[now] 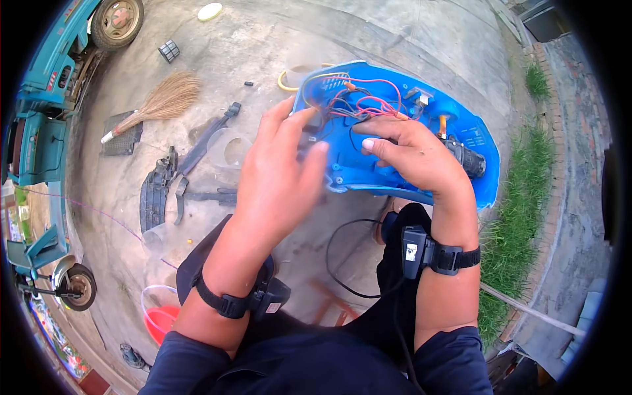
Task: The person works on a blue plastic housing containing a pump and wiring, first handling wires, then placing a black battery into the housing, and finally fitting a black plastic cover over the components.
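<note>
A blue plastic shell [415, 184] lies tilted in front of me, holding a tangle of red, black and yellow wires [375, 105] and a dark cylindrical part [467, 158] at its right. My left hand [286, 171] is blurred at the shell's left edge, fingers apart, forefinger near the wires. My right hand [424, 158] reaches over the shell, thumb and index slightly apart beside the wires; its other fingertips are partly hidden, and I see nothing held firmly in it. Both forearms wear black strapped devices.
A straw broom [164, 99], dark plastic parts [155, 194], a small basket [168, 50] and red bucket [158, 324] lie on concrete [428, 33]. A teal vehicle [43, 145] stands at left; grass [520, 230] borders the right. A black cable [329, 257] loops between my legs.
</note>
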A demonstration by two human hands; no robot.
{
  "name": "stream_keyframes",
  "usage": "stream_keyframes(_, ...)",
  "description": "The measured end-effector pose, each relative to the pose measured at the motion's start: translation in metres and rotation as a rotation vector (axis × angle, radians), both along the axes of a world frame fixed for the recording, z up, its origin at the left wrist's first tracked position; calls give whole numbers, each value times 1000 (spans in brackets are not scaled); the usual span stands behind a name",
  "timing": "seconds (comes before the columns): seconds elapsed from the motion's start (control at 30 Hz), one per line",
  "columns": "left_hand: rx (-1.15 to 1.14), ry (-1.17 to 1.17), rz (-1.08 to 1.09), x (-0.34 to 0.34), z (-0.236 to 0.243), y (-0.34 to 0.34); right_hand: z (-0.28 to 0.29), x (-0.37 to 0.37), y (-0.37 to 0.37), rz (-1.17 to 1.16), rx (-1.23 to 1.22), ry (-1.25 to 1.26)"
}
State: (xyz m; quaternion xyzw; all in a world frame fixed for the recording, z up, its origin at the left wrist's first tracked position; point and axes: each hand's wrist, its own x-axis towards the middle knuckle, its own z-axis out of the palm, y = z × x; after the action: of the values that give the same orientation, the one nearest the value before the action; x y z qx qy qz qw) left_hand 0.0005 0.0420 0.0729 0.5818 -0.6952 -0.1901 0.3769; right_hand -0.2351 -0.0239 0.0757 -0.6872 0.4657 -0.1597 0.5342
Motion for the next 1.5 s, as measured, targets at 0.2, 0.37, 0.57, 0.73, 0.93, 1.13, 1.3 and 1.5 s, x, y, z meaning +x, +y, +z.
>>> stream_keyframes(0.2, 5, 5, 2, -1, 3, 0, -1, 6, -2, 13, 73, -22)
stream_keyframes(0.37, 2, -17, 2, 2, 2, 1, 10, 12, -3, -137, 162, -234)
stream_keyframes(0.57, 7, -14, 2, 1, -1, 1, 11, 15, -2, -269, 253, -513)
stream_keyframes(0.73, -11, -17, 4, 2, -2, 1, 5, 10, -11, -265, 319, -778)
stream_keyframes(0.93, 40, 7, 10, 0, 3, 3, 9, 24, -10, -302, 231, -956)
stream_keyframes(1.13, -22, -44, 3, 3, -7, 2, 15, 41, -6, -297, 63, -671)
stream_keyframes(1.3, -21, -57, 10, 2, -5, 2, 9, 45, -12, -274, -3, -464)
stream_keyframes(1.5, -19, -41, -1, 3, -5, 2, 27, 21, -8, -342, 76, -477)
